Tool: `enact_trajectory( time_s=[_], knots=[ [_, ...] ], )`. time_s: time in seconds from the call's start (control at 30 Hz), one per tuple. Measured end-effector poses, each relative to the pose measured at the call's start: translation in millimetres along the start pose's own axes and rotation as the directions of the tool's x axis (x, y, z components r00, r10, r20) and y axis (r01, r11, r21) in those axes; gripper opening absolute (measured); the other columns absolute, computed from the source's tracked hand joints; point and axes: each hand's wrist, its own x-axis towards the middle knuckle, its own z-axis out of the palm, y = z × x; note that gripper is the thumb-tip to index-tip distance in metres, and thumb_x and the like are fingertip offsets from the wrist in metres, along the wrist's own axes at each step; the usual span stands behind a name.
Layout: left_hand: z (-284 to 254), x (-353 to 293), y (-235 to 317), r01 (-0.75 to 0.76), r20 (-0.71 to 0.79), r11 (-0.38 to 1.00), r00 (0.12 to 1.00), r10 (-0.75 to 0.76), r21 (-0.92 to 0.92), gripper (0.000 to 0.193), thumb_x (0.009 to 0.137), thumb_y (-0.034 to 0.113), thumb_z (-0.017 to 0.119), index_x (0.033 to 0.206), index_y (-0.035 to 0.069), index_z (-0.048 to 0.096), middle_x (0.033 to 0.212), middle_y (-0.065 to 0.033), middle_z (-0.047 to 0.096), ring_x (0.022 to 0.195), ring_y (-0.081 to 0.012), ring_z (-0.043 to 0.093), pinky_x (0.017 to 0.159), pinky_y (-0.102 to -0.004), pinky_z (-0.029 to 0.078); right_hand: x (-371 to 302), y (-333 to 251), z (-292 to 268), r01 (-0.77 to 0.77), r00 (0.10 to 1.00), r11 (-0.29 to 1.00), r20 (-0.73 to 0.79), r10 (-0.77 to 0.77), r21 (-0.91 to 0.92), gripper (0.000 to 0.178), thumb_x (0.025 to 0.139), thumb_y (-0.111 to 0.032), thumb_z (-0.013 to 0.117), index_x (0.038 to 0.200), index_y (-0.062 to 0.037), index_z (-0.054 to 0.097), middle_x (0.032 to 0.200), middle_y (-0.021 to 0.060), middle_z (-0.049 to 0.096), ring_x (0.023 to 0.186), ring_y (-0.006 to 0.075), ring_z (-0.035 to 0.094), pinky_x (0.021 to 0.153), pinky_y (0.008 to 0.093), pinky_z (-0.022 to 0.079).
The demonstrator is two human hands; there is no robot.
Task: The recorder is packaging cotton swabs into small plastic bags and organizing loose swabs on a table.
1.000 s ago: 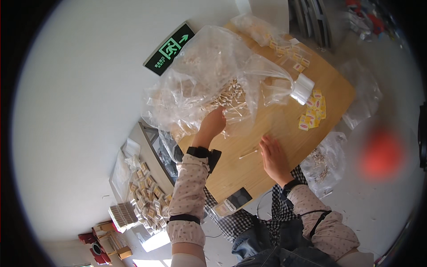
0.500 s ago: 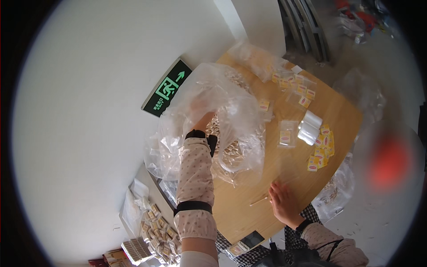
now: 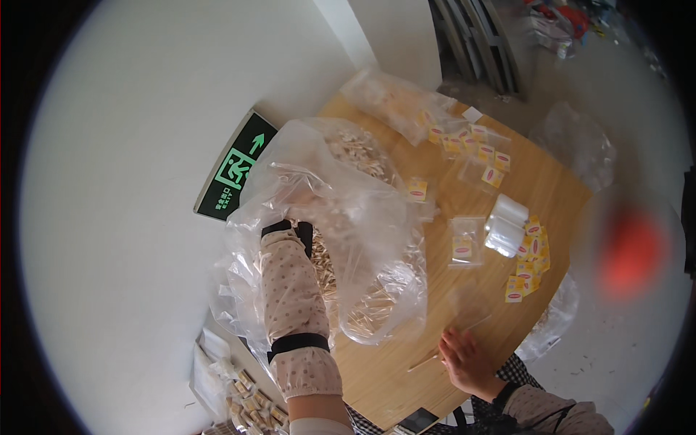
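Note:
My left hand (image 3: pixel 293 199) reaches deep into a big clear plastic bag (image 3: pixel 384 239). Film covers its fingers, so their hold is hidden. Many short pale sticks, apparently cotton swabs (image 3: pixel 355 152), fill the bag. At the near right of the table, my right hand (image 3: pixel 467 360) lies with its fingers stretched out flat. Just beyond its fingertips is a small clear plastic bag (image 3: pixel 470 308). A single cotton swab (image 3: pixel 423 362) lies on the wood to the left of that hand.
Beyond my right hand are a small bag with a yellow-white card (image 3: pixel 462 247), a clear plastic roll (image 3: pixel 506 226) and loose cards (image 3: pixel 529 264). More carded bags (image 3: pixel 482 152) lie at the far side. A phone (image 3: pixel 417 421) sits at the near edge; an exit sign (image 3: pixel 235 165) is on the wall.
The view has shifted somewhat. My left hand remains inside the big bag, whose film now drapes more over it. My right hand keeps its place by the small clear bag.

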Motion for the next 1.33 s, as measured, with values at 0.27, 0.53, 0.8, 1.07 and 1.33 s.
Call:
enact_trajectory(
  time_s=[0.27,0.53,0.8,1.07,1.33],
  knots=[
    [12,-14,-1,0.048,-0.009,0.983,0.999,-0.050,-0.180,0.055,0.076,0.032,0.073,0.124,0.009,0.059,0.102,-0.0146,0.068,0.095,-0.0330,0.064,0.083,-0.0416,0.052,-1,-2,-2,-0.010,1.000,1.000,0.018,0.009,0.020,0.046,0.090,-0.023,0.063,0.130,-0.0033,0.052,0.144,0.0135,0.046,0.135,0.0288,0.043,0.109,0.0479,0.034],
    [25,-21,37,0.084,-0.022,0.941,0.995,-0.097,-0.328,0.056,0.075,0.029,0.074,0.125,0.010,0.058,0.099,-0.0129,0.069,0.091,-0.0322,0.066,0.081,-0.0424,0.053,-4,-5,-1,0.004,1.000,1.000,-0.004,-0.004,0.000,0.046,0.090,-0.023,0.062,0.130,-0.0017,0.051,0.143,0.0147,0.046,0.135,0.0296,0.043,0.110,0.0478,0.033],
    [-46,-52,55,0.165,-0.013,0.911,0.983,-0.183,-0.377,0.058,0.074,0.027,0.075,0.127,0.011,0.057,0.096,-0.0113,0.070,0.087,-0.0314,0.067,0.079,-0.0431,0.054,-4,-6,2,0.044,0.995,0.998,-0.087,-0.041,0.033,0.043,0.091,-0.020,0.060,0.128,0.0007,0.052,0.142,0.0177,0.047,0.137,0.0316,0.041,0.112,0.0489,0.031],
    [-124,-145,253,0.327,0.135,0.894,0.915,-0.381,0.307,0.078,0.070,0.018,0.077,0.141,0.019,0.044,0.098,-0.0131,0.066,0.089,-0.0350,0.066,0.074,-0.0465,0.055,-8,5,9,0.045,0.979,0.999,-0.200,-0.043,0.003,0.040,0.094,-0.018,0.056,0.127,0.0035,0.051,0.141,0.0191,0.048,0.137,0.0319,0.040,0.114,0.0494,0.029],
    [-119,-272,294,0.176,0.179,0.959,0.959,-0.217,0.221,0.085,0.076,0.013,0.073,0.149,0.032,0.035,0.141,-0.0141,0.046,0.124,-0.0335,0.050,0.096,-0.0475,0.049,-11,-5,16,0.071,0.969,0.996,-0.234,-0.081,-0.054,0.041,0.094,-0.020,0.054,0.128,0.0025,0.051,0.143,0.0164,0.047,0.139,0.0306,0.037,0.116,0.0472,0.025]
  ],
)
